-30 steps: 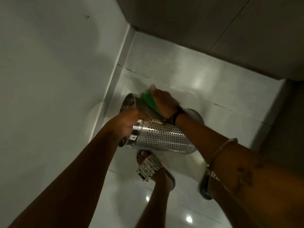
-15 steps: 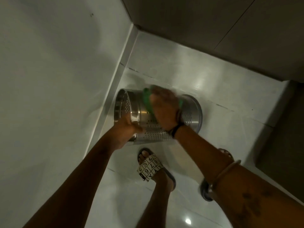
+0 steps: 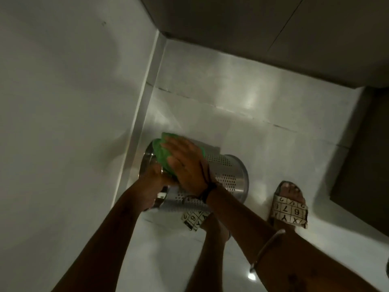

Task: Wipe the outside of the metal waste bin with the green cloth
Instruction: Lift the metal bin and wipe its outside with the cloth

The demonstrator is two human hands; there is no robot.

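A perforated metal waste bin [image 3: 229, 173] is held tilted on its side above the pale floor, its open rim toward the left wall. My left hand [image 3: 152, 182] grips the bin at its rim from below. My right hand [image 3: 187, 165] lies flat on top of the bin, pressing the green cloth [image 3: 163, 153] against the outer wall near the rim. The cloth bunches out past my fingertips. Much of the bin's upper side is hidden under my right hand.
A white wall [image 3: 69, 102] with a pale skirting strip [image 3: 145, 102] runs close on the left. Dark cabinet panels [image 3: 263, 34] close the far side. A dark block [image 3: 362, 165] stands at the right. My sandalled feet [image 3: 289, 207] stand on the glossy floor tiles [image 3: 231, 98] below the bin.
The bin has turned so its base points more to the right. My right hand has slid with the cloth toward the rim end. My right foot has come into view.
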